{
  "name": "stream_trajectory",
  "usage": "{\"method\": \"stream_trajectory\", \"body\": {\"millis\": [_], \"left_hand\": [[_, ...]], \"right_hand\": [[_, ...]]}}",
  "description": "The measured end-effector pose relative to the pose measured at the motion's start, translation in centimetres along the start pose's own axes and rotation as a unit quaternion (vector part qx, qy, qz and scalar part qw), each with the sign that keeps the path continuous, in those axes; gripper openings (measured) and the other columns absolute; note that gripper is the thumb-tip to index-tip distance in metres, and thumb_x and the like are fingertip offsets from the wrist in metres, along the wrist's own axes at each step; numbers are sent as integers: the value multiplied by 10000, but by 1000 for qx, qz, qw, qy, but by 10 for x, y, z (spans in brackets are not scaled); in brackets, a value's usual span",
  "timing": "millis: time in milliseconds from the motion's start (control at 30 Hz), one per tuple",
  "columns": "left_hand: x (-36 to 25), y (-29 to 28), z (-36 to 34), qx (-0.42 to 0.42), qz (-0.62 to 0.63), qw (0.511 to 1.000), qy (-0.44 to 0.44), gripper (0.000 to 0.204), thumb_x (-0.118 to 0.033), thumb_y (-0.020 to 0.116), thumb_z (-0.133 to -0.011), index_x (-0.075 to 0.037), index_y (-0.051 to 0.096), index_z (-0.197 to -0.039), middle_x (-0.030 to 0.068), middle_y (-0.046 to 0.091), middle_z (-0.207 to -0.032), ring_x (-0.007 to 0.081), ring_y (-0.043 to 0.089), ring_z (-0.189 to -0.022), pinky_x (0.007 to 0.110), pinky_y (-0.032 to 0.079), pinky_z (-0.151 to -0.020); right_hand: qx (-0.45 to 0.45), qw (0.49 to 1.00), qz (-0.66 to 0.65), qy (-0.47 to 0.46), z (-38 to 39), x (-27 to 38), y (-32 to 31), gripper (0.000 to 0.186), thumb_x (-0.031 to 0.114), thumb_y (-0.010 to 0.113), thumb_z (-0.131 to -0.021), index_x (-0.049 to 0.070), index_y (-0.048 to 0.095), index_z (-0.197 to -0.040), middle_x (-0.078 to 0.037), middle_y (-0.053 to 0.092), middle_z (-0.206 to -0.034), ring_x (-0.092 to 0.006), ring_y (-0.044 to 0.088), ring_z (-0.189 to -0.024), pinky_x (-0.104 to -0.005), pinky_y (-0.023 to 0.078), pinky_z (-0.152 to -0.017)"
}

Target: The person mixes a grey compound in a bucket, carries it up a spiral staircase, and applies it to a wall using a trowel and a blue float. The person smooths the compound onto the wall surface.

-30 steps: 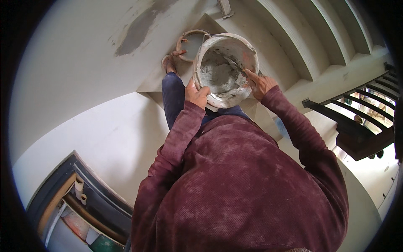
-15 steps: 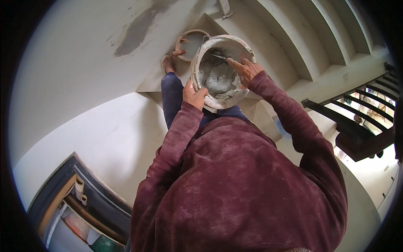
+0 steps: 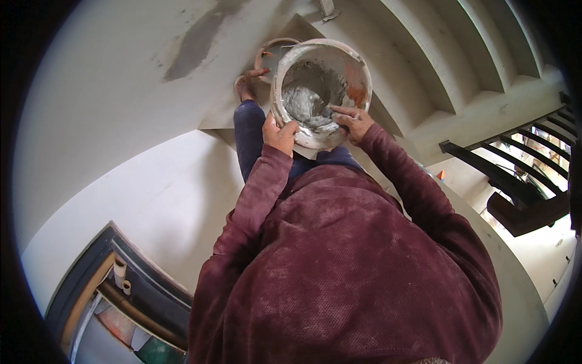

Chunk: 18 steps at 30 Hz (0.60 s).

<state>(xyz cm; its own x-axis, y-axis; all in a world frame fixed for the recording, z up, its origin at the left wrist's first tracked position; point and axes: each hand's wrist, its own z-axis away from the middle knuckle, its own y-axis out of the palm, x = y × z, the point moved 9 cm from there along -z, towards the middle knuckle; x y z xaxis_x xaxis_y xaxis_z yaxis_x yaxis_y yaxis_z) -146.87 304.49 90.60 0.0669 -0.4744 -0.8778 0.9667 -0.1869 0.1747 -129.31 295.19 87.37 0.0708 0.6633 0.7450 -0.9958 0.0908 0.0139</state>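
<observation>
A white plastic bucket point(image 3: 361, 68), smeared with grey, is held in front of my body with its mouth facing up at me. Wet grey plaster point(image 3: 305, 103) lies inside and coats its walls. At the near left, my left hand point(image 3: 279, 134) is closed on the bucket's rim, thumb outermost. My right hand point(image 3: 356, 123) reaches over the near right rim, its fingers closed round a small trowel point(image 3: 328, 112). The trowel's blade is sunk in the plaster or hidden there.
Behind the bucket stands a second round bucket point(image 3: 265, 51), partly covered, beside my foot point(image 3: 245, 88). Stairs point(image 3: 424, 67) climb at the far right, with a dark railing point(image 3: 485, 167) below them. A white wall point(image 3: 115, 97) with a grey patch runs along the left.
My right hand has drawn the trowel back toward me, from the middle of the bucket to its near right side. The plaster is stirred up, and the bucket sits slightly higher.
</observation>
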Motion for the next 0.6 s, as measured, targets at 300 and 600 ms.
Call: {"method": "stream_trajectory", "body": {"millis": [300, 600], "left_hand": [[-2, 23, -29, 19, 58, 997, -44, 411, 73, 515, -597, 8, 505, -1003, 45, 542, -841, 141, 512, -730, 242, 442, -635], [61, 65, -129, 64, 46, 990, -119, 377, 59, 520, -602, -9, 480, -971, 54, 533, -839, 154, 516, -713, 256, 446, -595]], "right_hand": [[-91, 904, 355, -218, -34, 25, -27, 378, 174, 538, -811, 111, 550, -1183, -142, 629, -796, -232, 611, -718, -328, 463, -629], [-216, 832, 510, -38, -62, 59, -87, 359, 191, 494, -815, 189, 525, -1173, -156, 594, -828, -317, 593, -774, -417, 483, -645]]}}
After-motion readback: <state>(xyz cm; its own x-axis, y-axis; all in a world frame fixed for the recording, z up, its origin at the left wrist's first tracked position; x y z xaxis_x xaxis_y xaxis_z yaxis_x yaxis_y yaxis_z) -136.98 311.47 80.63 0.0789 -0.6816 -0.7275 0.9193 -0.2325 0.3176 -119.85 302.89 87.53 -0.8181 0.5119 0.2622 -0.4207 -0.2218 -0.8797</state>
